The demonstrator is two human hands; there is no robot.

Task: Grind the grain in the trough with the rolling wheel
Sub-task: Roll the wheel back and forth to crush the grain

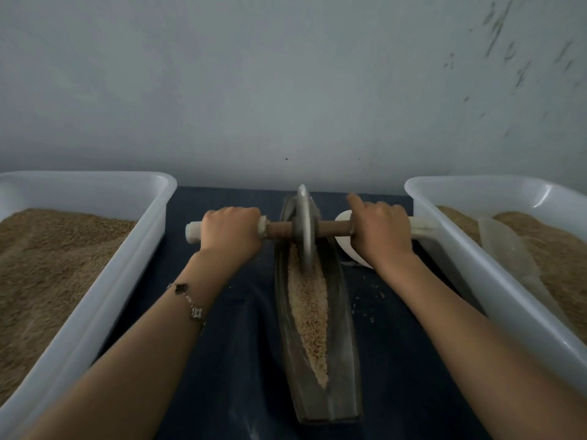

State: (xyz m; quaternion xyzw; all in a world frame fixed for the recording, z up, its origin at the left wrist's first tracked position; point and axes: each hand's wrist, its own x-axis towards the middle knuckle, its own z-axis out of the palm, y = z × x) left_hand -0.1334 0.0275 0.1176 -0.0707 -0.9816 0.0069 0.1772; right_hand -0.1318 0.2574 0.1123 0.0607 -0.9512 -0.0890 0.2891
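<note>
A long, boat-shaped metal trough [344, 360] lies lengthwise on the dark blue table, filled along its groove with pale crushed grain [309, 309]. A grey metal rolling wheel [305, 230] stands on edge in the far part of the trough, on a brown axle with white handle ends. My left hand [230, 231] grips the left handle. My right hand [379, 228] grips the right handle, its index finger lifted and pointing away. The wheel's lower rim sits in the grain.
A white plastic tub [95, 300] of brown grain stands on the left, and another white tub [495, 290] with grain and a clear scoop [508, 246] stands on the right. A white bowl [344, 242] sits behind my right hand. Spilled grains [370, 300] dot the cloth. A wall rises close behind.
</note>
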